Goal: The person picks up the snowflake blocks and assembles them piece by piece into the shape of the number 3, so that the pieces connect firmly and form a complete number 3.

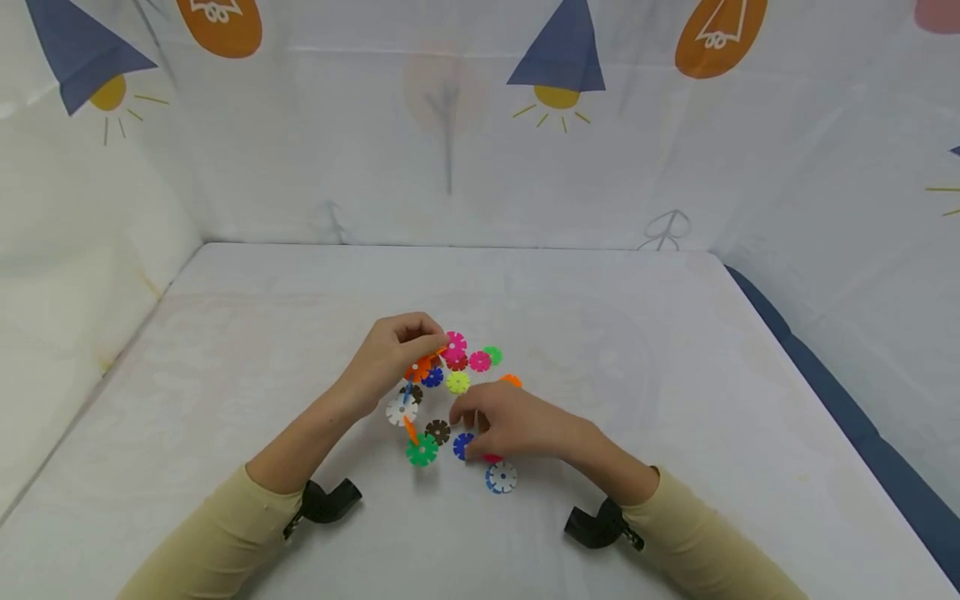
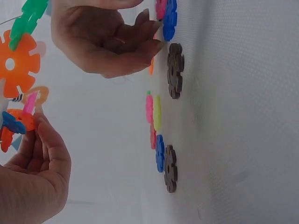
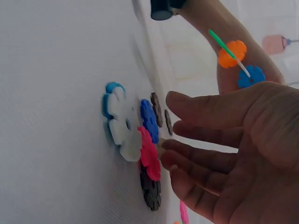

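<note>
My left hand (image 1: 392, 354) is raised over the table and pinches a chain of slotted plastic discs. In the left wrist view an orange disc (image 2: 18, 60) and a green disc (image 2: 29, 18) of that chain hang beside it. The chain's white disc (image 1: 402, 409) and lower green disc (image 1: 422, 449) show in the head view. My right hand (image 1: 517, 421) hovers low over loose discs, its fingers loosely bent with nothing between them. Close to its fingertips in the right wrist view are a pink disc (image 3: 149, 154) and a blue disc (image 3: 149, 120).
A white disc (image 3: 124, 126) overlaps a light-blue one on the white table (image 1: 300, 292). Brown discs (image 1: 437, 432), a yellow disc (image 1: 458, 382) and several others lie between and beyond the hands. Black wrist cameras (image 1: 330, 502) sit at both cuffs. A printed white curtain (image 1: 450, 125) surrounds the table.
</note>
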`<control>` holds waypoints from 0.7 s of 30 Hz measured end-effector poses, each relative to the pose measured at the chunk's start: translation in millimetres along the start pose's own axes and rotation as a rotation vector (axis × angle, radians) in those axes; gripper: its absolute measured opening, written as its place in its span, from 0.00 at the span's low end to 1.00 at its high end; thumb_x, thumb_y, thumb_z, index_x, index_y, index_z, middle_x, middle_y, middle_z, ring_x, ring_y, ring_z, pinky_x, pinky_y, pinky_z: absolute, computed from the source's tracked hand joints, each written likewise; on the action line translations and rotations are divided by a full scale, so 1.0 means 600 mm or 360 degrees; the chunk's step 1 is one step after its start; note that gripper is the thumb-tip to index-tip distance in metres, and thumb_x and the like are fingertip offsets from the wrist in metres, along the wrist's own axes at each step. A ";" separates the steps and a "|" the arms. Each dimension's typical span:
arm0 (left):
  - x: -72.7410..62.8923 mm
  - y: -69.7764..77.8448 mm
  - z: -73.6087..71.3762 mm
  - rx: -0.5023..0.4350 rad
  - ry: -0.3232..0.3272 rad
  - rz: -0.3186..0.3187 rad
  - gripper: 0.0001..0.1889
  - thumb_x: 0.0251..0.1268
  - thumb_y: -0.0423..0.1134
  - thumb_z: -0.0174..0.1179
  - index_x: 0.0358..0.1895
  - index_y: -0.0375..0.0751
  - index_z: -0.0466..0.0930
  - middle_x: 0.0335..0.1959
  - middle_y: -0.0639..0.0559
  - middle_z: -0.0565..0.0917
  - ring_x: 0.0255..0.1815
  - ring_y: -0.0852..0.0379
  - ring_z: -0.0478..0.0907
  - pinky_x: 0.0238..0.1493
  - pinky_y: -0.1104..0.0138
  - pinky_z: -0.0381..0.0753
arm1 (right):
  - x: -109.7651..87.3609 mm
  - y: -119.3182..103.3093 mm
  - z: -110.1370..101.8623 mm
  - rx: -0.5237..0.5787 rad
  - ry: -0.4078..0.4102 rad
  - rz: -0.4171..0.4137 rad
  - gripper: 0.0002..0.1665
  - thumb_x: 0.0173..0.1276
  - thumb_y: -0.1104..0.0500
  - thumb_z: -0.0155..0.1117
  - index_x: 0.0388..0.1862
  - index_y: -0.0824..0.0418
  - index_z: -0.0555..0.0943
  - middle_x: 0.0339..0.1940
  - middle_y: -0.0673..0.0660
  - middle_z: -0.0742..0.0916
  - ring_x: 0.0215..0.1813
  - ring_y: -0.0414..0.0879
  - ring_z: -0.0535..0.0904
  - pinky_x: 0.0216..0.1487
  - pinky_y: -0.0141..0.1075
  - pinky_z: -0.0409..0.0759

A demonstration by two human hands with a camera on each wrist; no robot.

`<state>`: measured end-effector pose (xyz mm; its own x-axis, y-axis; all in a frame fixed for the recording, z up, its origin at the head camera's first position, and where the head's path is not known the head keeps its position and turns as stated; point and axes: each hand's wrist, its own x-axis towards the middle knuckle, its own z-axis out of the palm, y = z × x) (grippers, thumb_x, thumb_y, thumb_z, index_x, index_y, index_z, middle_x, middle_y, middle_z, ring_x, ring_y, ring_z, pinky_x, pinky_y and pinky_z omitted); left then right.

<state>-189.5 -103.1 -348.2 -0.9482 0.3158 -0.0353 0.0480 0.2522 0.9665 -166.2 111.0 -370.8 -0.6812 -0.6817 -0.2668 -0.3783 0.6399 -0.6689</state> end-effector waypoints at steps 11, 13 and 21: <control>-0.003 -0.001 0.003 -0.0025 -0.0010 -0.0028 0.12 0.72 0.46 0.57 0.42 0.39 0.81 0.36 0.45 0.82 0.40 0.50 0.77 0.44 0.66 0.80 | 0.000 -0.011 0.020 -0.0242 -0.0026 0.0030 0.14 0.60 0.59 0.75 0.45 0.49 0.84 0.38 0.44 0.81 0.40 0.36 0.75 0.41 0.25 0.77; -0.005 -0.002 0.003 -0.0028 -0.0013 -0.0034 0.13 0.72 0.45 0.57 0.42 0.39 0.81 0.36 0.46 0.82 0.40 0.50 0.77 0.44 0.66 0.80 | 0.001 -0.012 0.023 -0.0247 -0.0032 0.0036 0.13 0.60 0.59 0.74 0.43 0.50 0.84 0.37 0.43 0.81 0.40 0.36 0.74 0.41 0.25 0.77; -0.003 -0.001 0.004 -0.0025 -0.0019 -0.0033 0.13 0.72 0.46 0.57 0.42 0.39 0.81 0.36 0.48 0.82 0.41 0.50 0.78 0.46 0.65 0.81 | 0.005 -0.006 0.021 -0.0148 -0.0033 0.0053 0.15 0.58 0.62 0.76 0.42 0.51 0.84 0.37 0.43 0.81 0.40 0.36 0.75 0.41 0.25 0.78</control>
<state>-187.4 -101.6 -349.5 -0.9451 0.3215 -0.0582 0.0235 0.2445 0.9694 -159.0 102.4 -377.6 -0.6817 -0.6659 -0.3030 -0.4126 0.6919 -0.5925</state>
